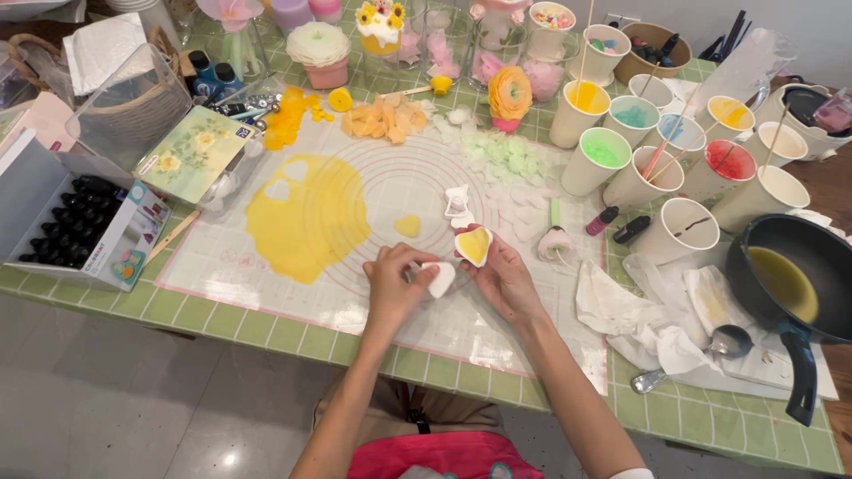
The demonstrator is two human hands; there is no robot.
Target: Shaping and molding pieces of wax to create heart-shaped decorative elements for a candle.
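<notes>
Yellow petal (474, 245) in white mould — pinched by right hand (502, 277) fingers (484, 263).

Both forearms are bare to the elbow, with no watch, ring or bracelet visible on the left hand (397, 286) or the right hand (502, 280). Below them show tan-brown trousers and a bright pink garment with a small pale motif.

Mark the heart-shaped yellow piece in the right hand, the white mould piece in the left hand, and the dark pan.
yellow heart piece (474, 245), head view, centre of its yellow face
white mould piece (440, 279), head view, its white body
dark pan (830, 253), head view, upper inner wall
</notes>
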